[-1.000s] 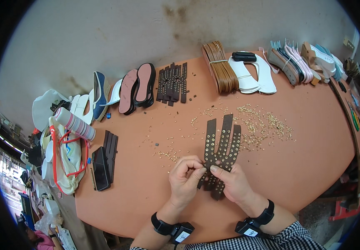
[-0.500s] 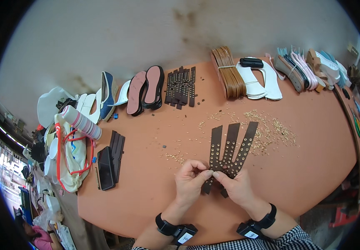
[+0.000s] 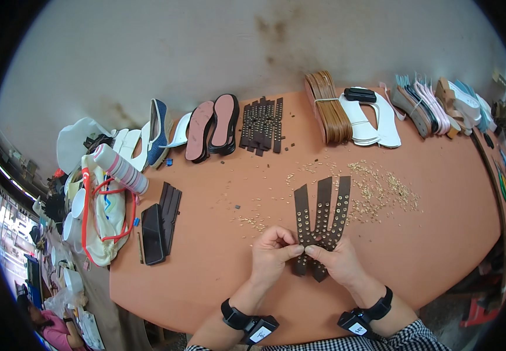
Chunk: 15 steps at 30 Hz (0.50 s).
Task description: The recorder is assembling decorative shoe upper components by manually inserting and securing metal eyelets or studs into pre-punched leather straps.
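Observation:
A dark brown studded shoe upper [image 3: 324, 205] is held upright above the table, its strips fanned out at the top and crossing lower down. Rows of small gold studs run along its strips. My left hand [image 3: 271, 257] pinches its left side between thumb and bent fingers. On the other side my right hand [image 3: 342, 262] grips it too, the two thumb tips almost meeting at the crossing. Two strip ends show below the thumbs. Loose gold studs [image 3: 384, 188] are scattered on the table beyond the upper, with a thinner scatter left of it.
Similar studded strips [image 3: 261, 126] lie at the back, beside pink-topped soles [image 3: 224, 124]. Bundled brown strips [image 3: 330, 114] and white shoe parts [image 3: 388, 126] stand farther right. At left are a phone [image 3: 153, 234], dark flat pieces [image 3: 171, 202] and a cloth bag [image 3: 105, 225]. A person [image 3: 59, 330] sits lower left.
The upper has turned slightly: its fanned strips lean less to the right, and more of its lower ends shows. Both hands keep their grip. The whole view has shifted a little.

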### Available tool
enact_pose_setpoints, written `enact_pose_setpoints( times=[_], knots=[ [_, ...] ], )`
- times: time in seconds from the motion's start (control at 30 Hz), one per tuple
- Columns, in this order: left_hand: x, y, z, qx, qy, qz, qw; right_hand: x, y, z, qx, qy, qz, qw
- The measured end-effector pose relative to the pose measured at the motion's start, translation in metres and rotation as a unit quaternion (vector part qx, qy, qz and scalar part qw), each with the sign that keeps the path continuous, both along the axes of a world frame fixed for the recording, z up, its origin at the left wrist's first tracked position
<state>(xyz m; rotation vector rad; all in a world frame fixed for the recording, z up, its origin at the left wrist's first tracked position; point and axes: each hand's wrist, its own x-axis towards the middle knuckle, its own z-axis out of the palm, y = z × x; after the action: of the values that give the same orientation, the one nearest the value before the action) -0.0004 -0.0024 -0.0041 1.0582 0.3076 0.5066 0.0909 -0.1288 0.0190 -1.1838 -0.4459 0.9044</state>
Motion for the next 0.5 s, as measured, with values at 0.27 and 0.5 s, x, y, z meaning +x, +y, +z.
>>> enact_pose_setpoints(
  times=[0.27, 0.5],
  knots=[
    [0.002, -0.004, -0.002, 0.078, 0.004, -0.009, 0.997, -0.003, 0.002, -0.006, 0.076, 0.117, -0.030, 0.990],
    [0.001, 0.016, -0.003, 0.178, 0.113, 0.095, 0.973, 0.007, 0.002, -0.008, 0.040, 0.167, -0.125, 0.977]
  ],
)
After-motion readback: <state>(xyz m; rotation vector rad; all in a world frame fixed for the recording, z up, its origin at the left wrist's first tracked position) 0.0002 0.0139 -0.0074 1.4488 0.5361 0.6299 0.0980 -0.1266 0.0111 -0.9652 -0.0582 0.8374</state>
